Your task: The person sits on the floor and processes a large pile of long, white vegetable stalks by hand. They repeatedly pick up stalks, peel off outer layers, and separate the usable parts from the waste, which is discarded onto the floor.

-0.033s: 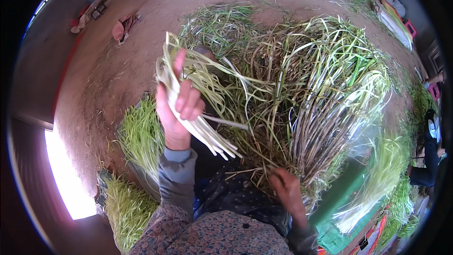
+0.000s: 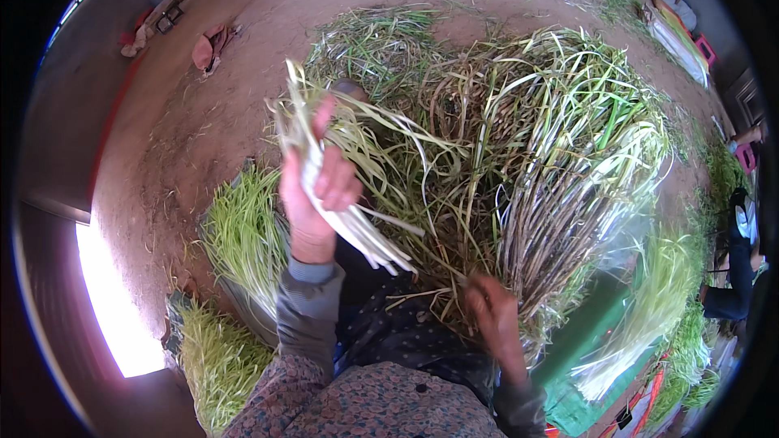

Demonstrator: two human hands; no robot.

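My left hand (image 2: 316,195) is raised at center left, its fingers wrapped round a bundle of pale stalks (image 2: 357,235) with its index finger sticking up. White ends of the bundle point down to the right, and yellow-green leaves trail off above. My right hand (image 2: 493,316), lower and to the right, is closed with curled fingers by the bottom of a big heap of brown-stemmed, green-leaved stalks (image 2: 552,235). What it pinches, if anything, is too small to make out. Loose leaves and stems lie between the two hands.
Left of me lie two piles of light green stalks, one nearer (image 2: 219,365) and one farther (image 2: 243,227). Cleaned pale stalks (image 2: 641,316) rest on a green surface (image 2: 592,332) at right. Leaf scraps (image 2: 373,49) cover the floor ahead. Another person's dark-clothed leg (image 2: 726,300) shows far right.
My left hand and its bundle have shifted slightly right and down. My right hand has moved only a little, staying by the heap's base.
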